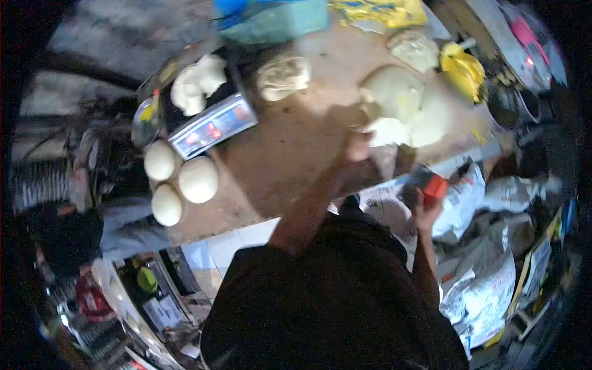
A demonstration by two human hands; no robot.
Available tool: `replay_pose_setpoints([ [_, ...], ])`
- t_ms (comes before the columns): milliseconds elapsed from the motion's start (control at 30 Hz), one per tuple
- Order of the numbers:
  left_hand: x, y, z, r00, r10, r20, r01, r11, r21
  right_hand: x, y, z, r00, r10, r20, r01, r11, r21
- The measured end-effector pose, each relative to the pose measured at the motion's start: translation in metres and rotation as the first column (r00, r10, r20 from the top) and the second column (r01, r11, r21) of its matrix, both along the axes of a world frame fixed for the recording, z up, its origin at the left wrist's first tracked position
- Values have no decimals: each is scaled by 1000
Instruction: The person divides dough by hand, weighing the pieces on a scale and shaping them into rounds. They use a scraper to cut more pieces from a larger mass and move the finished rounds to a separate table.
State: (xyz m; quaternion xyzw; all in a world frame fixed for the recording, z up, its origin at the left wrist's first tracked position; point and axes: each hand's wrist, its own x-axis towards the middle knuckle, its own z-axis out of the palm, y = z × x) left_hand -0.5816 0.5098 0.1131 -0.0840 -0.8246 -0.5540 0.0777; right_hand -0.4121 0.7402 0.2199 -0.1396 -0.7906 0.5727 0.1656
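Observation:
My left hand [357, 147], smeared by motion, is at the left edge of a bright white piece of dough [388, 132]; its fingers do not show clearly. That piece lies against a large mass of dough [394, 92] on the brown work table [290, 142]. Off the table's front edge, my right hand [425, 213] is closed around a red-orange dough scraper [435, 187]. A digital scale [213, 127] with a lit red display stands to the left, a lump of dough [196, 85] on its dark top. Three smooth dough balls [198, 179] sit together in front of it.
Another rough dough lump [283, 78] lies between scale and large mass. A blue-green tub [274, 21] and yellow plastic wrapping [382, 12] are at the back. White sacks [481, 283] stand on the right, below the table. Another person's dark clothing [68, 240] shows at far left.

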Motion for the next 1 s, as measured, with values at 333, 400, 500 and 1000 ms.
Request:
replay_pose_setpoints([
  [333, 40, -101, 54, 742, -78, 666, 71, 997, 38, -199, -115, 49, 699, 228, 678, -515, 819, 255],
  [400, 28, -116, 46, 754, -116, 647, 64, 993, 104, -211, -142, 37, 764, 377, 524, -646, 436, 627],
  [500, 25, -132, 84, 813, -235, 533, 33, 932, 361, -229, -153, 22, 766, 307, 565, -642, 333, 690],
  [1000, -92, -455, 255, 578, 744, -336, -697, 237, -676, -126, -147, 85, 961, 203, 187, -272, 806, 525],
])
